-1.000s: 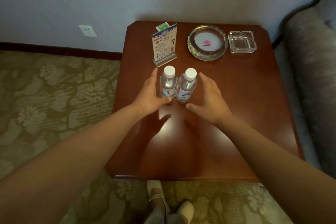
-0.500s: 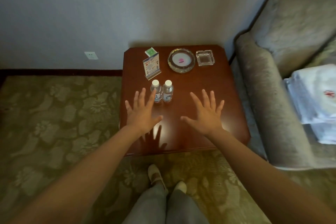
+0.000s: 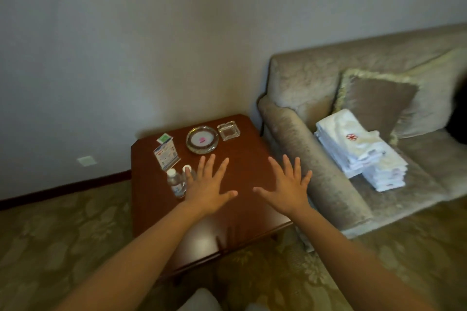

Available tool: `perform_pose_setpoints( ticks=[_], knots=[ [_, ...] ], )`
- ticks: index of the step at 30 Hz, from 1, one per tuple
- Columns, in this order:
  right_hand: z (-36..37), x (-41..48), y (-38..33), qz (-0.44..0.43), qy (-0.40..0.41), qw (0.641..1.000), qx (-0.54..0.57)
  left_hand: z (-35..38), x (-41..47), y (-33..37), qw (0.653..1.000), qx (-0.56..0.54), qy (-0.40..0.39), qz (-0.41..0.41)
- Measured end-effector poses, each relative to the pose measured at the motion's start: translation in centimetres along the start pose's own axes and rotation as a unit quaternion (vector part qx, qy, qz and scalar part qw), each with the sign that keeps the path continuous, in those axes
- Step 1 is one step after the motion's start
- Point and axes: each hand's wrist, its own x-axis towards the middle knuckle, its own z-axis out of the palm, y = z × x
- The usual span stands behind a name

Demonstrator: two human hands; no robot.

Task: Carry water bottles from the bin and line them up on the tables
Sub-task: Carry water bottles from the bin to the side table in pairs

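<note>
Left hand (image 3: 207, 192) and right hand (image 3: 288, 192): both empty, fingers straight and spread, palms down above the bench (image 3: 245, 159). Two water bottles (image 3: 176, 184) stand upright, side by side, near the bench's left edge, just before the card stand (image 3: 166, 155). The left hand partly hides one.

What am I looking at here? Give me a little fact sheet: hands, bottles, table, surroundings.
hands: left hand and right hand both open, fingers spread, holding nothing
bottles: two water bottles upright, side by side, one partly hidden by the left hand
table: wooden table also bears a sign card, round glass dish, square glass ashtray
surroundings: sofa with stacked white towels
</note>
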Motion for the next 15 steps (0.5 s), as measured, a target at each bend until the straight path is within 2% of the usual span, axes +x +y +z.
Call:
perform_pose_setpoints(
  ticks=[8, 15],
  knots=[
    [-3.3, -3.1, 8.0, 0.153, 0.04, 0.985, 0.065, -1.2, 4.9, 9.4, 0.988, 0.032, -0.033, 0.151],
    [-5.9, -5.7, 13.6, 0.303, 0.098, 0.945, 0.078, -1.2, 10.0, 17.9, 0.945, 0.076, -0.071, 0.31]
  ],
)
